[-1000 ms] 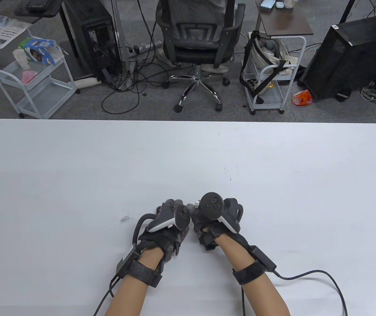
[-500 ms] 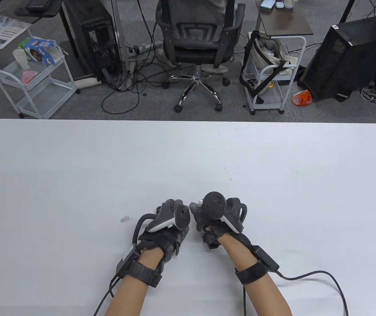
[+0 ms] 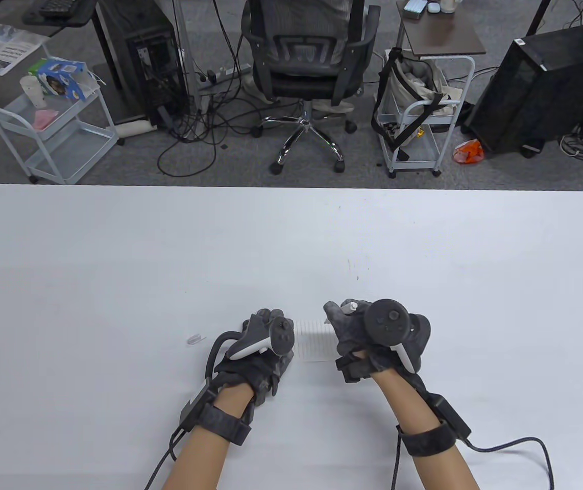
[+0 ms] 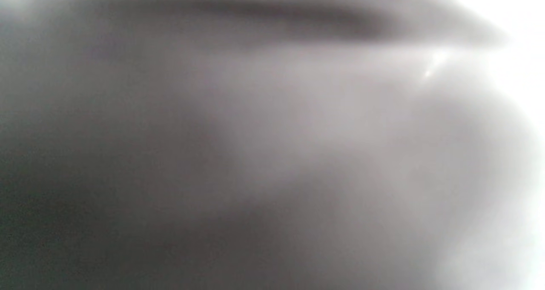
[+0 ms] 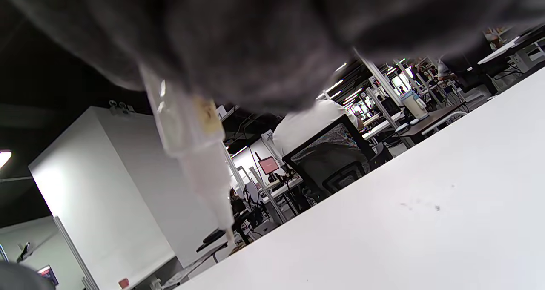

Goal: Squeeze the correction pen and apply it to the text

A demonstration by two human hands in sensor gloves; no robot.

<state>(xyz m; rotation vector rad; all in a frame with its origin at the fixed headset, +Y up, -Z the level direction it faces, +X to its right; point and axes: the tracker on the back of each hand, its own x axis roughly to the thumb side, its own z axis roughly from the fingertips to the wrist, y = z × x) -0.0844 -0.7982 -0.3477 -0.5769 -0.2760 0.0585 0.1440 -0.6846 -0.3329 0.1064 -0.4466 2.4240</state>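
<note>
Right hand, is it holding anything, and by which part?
The right hand holds the correction pen by its body; the nozzle end sticks out past the fingers, pointing away from the lined paper.

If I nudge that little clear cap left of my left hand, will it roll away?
Probably a little. The cap lies on its side on the smooth table, looks small and light, so a nudge would likely roll or skid it. Its exact shape is too small to tell.

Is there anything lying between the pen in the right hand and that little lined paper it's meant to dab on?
Nothing visible. The right hand grips the pen, tip uncapped, just right of the paper; only bare table lies between. The left hand sits at the paper's left edge, away from the path. A small clear cap lies further left.
</note>
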